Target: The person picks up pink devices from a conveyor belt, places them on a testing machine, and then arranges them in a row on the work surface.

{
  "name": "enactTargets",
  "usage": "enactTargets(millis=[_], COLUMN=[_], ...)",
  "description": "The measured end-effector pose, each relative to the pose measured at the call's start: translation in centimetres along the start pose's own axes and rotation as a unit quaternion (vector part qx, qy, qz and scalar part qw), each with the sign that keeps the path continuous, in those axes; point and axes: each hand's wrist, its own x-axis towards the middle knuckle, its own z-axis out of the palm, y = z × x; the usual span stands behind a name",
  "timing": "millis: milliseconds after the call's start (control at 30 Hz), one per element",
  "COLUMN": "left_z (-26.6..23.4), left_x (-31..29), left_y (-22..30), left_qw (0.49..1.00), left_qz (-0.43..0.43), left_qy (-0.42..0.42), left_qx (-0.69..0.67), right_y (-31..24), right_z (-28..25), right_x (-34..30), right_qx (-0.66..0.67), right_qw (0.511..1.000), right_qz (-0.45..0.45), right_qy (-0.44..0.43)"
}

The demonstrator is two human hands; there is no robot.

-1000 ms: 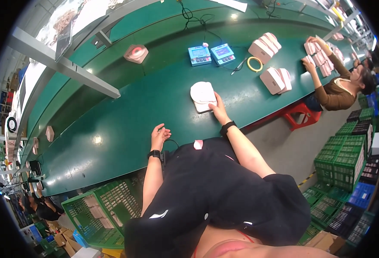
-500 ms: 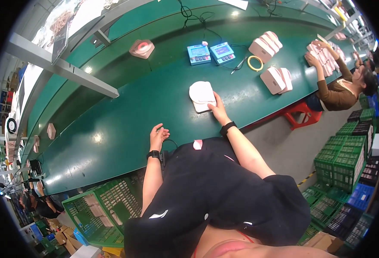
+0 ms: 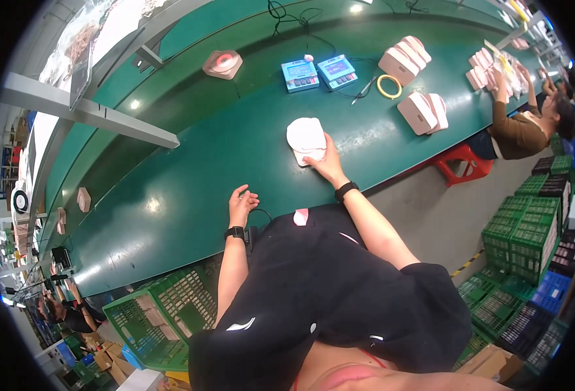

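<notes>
A white device with a rounded top and a squarer base [image 3: 306, 135] is at the middle of the green table. My right hand [image 3: 325, 161] grips its lower right side, thumb across its near edge. What kind of device it is I cannot tell. Nearer the table's front edge, my left hand [image 3: 241, 203] is raised with fingers apart and slightly curled, holding nothing. Beyond the device stand two blue box-shaped instruments [image 3: 300, 76] with small screens and buttons.
Right of the instruments are a yellow ring [image 3: 388, 86] and pink box-like pieces [image 3: 422, 112] in groups. A pink hexagonal piece [image 3: 222, 64] lies far left. A co-worker [image 3: 529, 124] handles pink pieces at right. A green crate [image 3: 150, 319] stands below the table, a red stool [image 3: 465, 167] at right.
The thumb of my right hand has shifted left along the device's near edge. My left hand stays nearly in place. The co-worker's arms have moved, and my view has shifted slightly.
</notes>
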Motion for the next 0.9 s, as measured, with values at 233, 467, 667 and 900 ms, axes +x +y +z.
enactTargets(millis=[233, 467, 667, 900], left_z=[0.0, -3.5, -4.9, 6.3], left_x=[0.0, 4.9, 15.9, 29.9], left_y=[0.2, 6.7, 20.8, 29.7], left_qw=[1.000, 0.950, 0.795, 0.563], left_qz=[-0.009, -0.001, 0.149, 0.359], left_qy=[0.008, -0.048, -0.002, -0.005], left_qx=[0.015, 0.307, 0.588, 0.744], right_y=[-1.3, -1.8, -1.9, -2.3], right_z=[0.8, 0.4, 0.1, -0.3], right_x=[-0.1, -0.1, 0.4, 0.5], right_qx=[-0.090, -0.124, -0.110, -0.144], right_qw=[0.995, 0.991, 0.993, 0.989], right_qz=[0.007, -0.013, -0.007, 0.023], right_qy=[0.051, 0.051, 0.035, 0.014])
